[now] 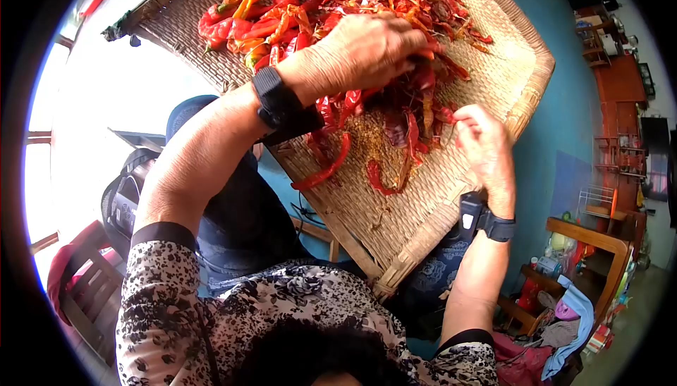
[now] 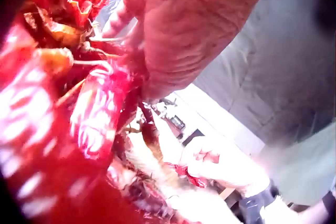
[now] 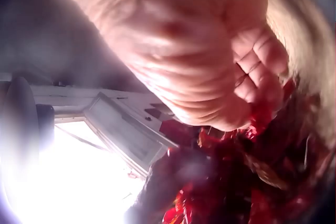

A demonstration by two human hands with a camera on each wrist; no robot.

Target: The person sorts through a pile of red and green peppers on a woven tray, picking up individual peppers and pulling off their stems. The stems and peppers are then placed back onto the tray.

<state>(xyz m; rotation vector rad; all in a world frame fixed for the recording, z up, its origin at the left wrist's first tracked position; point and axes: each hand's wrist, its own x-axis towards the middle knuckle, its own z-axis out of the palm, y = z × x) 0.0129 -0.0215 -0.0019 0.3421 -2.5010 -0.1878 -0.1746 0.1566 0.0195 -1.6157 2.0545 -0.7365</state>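
Observation:
A heap of red chili peppers, some shiny and plump, others dry and wrinkled, lies on a woven mat tray. Reaching across from the left, my left hand bends its fingers down into the heap and grips a red chili pepper; its fingertips are partly hidden. At the tray's right side, my right hand pinches a small red chili pepper piece between thumb and fingers. The right wrist view shows curled fingers close over dark red peppers.
Loose pale seeds and single peppers are scattered on the tray's near half. Its raised rim runs along the right. A wooden chair stands at left, and a shelf with cloths and household items at right.

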